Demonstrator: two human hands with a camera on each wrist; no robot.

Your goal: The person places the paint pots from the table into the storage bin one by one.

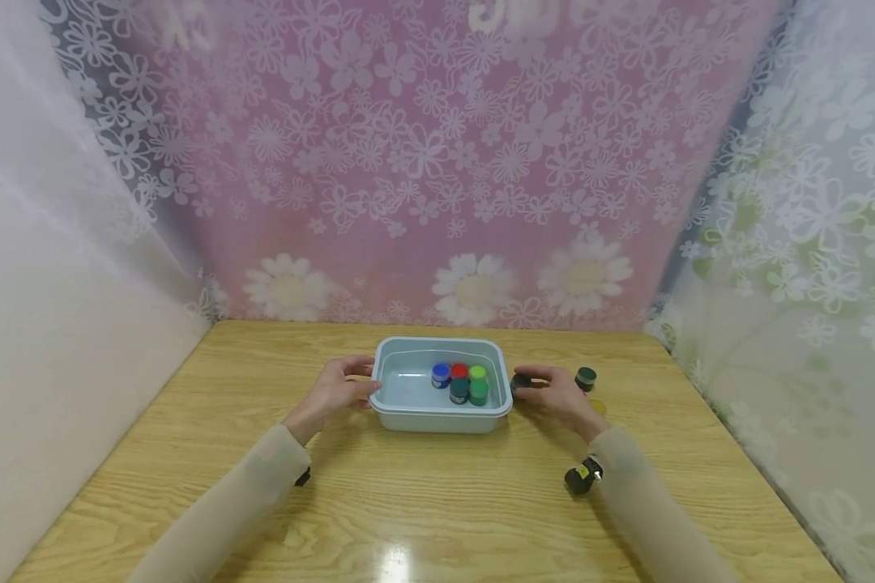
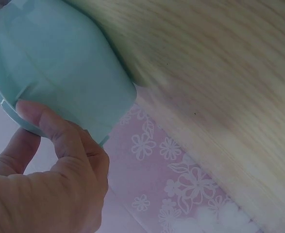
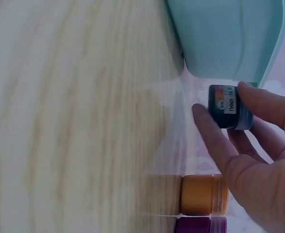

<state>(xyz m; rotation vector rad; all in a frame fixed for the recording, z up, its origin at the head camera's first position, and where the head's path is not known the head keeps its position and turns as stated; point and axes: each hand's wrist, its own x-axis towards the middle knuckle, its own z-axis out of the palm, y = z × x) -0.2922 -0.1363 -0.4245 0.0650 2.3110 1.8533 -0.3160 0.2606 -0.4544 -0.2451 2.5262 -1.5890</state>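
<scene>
Two pale sleeves (image 1: 226,502) were closest to the camera, and a black thing (image 1: 579,479) was strapped at the right wrist. They lay over a brown wooden table (image 1: 437,494). On the table sat a light blue tub (image 1: 408,423), in between the two hands. The left hand (image 1: 330,393) was at the tub's left end. Its fingers were bent and nearly together, with the tub's edge pinched between them, and one fingertip touched the outside wall. The right hand (image 1: 554,395) was just past the tub's right end. Its fingers were a bit bent and not far apart, and they held a small dark jar (image 3: 224,108) by its sides. That jar was outside the tub, close to the right end, and I could not tell if the two touched. Five little jars were in the tub, mostly on its right side: a blue jar (image 1: 441,376), a red jar (image 1: 458,372) and a yellow-green jar (image 1: 477,372) behind, with a dark green jar (image 1: 459,392) and a bright green jar (image 1: 478,393) in front. Near the right hand, an orange jar (image 3: 196,195) and a purple jar (image 3: 195,225) stood side by side. Another dark jar (image 1: 586,379) stood farther right. At the back hung a pink curtain (image 1: 423,162) with white flowers.
</scene>
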